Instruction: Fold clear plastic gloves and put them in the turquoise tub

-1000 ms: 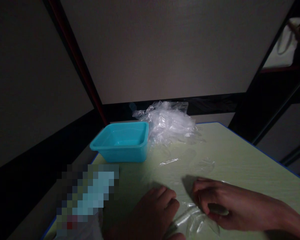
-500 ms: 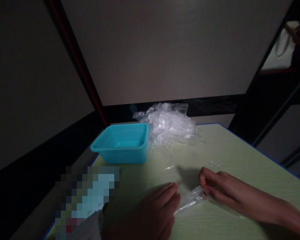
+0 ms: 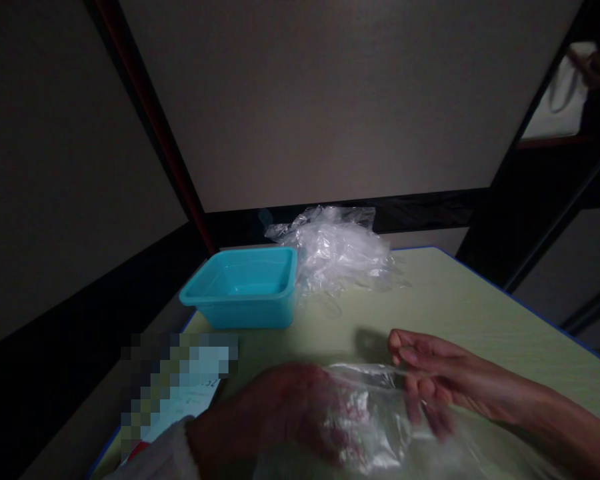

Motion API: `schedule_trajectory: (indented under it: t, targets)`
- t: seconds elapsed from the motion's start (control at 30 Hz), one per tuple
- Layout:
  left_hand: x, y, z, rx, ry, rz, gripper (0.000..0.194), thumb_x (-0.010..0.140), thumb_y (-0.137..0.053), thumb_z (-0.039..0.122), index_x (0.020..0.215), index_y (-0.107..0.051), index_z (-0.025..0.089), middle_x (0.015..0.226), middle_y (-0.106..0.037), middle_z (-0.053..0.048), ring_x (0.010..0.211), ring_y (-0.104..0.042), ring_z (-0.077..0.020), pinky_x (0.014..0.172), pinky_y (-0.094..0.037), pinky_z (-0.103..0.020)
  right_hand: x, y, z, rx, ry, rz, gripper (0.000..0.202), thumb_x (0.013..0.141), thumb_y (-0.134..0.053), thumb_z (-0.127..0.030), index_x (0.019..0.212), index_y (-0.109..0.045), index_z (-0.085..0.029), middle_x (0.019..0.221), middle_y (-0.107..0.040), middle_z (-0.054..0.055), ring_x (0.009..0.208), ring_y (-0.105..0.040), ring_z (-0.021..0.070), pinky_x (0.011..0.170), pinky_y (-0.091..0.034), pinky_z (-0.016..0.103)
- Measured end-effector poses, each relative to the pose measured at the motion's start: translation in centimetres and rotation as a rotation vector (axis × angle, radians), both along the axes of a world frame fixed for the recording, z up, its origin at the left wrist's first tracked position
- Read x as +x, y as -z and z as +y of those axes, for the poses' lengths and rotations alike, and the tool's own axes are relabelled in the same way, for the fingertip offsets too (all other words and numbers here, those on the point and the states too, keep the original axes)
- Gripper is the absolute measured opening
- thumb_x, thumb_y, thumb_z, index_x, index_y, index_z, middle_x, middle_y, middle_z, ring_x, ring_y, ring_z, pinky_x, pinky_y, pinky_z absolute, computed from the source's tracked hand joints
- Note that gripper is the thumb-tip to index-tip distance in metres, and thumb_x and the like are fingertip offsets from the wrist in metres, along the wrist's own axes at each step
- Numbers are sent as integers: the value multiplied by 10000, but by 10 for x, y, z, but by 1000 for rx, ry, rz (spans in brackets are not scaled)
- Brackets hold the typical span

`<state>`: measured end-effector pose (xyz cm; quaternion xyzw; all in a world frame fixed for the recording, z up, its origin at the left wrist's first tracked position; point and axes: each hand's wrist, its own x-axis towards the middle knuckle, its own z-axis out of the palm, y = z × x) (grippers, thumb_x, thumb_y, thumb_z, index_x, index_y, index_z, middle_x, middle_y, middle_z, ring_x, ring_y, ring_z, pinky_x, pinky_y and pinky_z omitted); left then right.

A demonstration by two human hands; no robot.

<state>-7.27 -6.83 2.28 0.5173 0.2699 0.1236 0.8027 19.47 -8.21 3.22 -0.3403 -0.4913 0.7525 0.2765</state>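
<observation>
Thumb and fingers of my right hand (image 3: 425,373) pinch the upper edge of a thin clear plastic piece (image 3: 375,427), crinkled and shiny, spread out low over the table's near side. I cannot tell whether it is a bag or a glove. My left hand (image 3: 300,407) is behind or inside this plastic, at its left part. Motion blur and the film hide the left fingers, so their pose is unclear. Some fingers of my right hand show through the plastic.
A turquoise plastic tub (image 3: 245,313) stands at the table's left. A heap of clear crumpled plastic (image 3: 335,250) lies beside it at the back. Partly blurred printed paper (image 3: 195,383) lies at the left edge. Behind the table (image 3: 460,300) rises a panelled wall (image 3: 330,100).
The plastic, a narrow folded strip before, is now lifted and spread between my hands. My left hand has moved from the tabletop into or behind it; my right hand has turned, still pinching.
</observation>
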Motion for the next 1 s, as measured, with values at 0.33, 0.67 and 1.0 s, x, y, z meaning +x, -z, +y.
schedule_trajectory:
  t: [0.33, 0.67, 1.0]
  targets:
    - [-4, 25, 17, -41, -404, -4, 450, 830, -590, 404, 1210, -493, 182, 1043, -668, -103, 891, -661, -236, 708, -506, -312, 32, 3, 20, 171, -136, -35, 964, 706, -749, -302, 1368, -54, -211, 1071, -627, 102, 843, -659, 155, 686, -502, 236]
    - [6, 1, 20, 747, -461, 547, 610, 761, -488, 165, 1341, -307, 113, 813, -603, -20, 715, -561, -153, 711, -442, -288, 19, 14, 27, 406, 326, -302, 654, 713, -716, -350, 1193, -293, -219, 651, -581, -50, 550, -564, 116, 471, -408, 232]
    - [-5, 15, 2, 1668, -266, 770, 535, 847, -287, 4, 1336, -367, 206, 1393, -403, -100, 1282, -364, -267, 1029, -329, -457, 11, -4, 12, 1165, 490, -672, 126, 856, -555, -313, 801, -562, -199, 814, -584, 41, 731, -571, 161, 645, -481, 305]
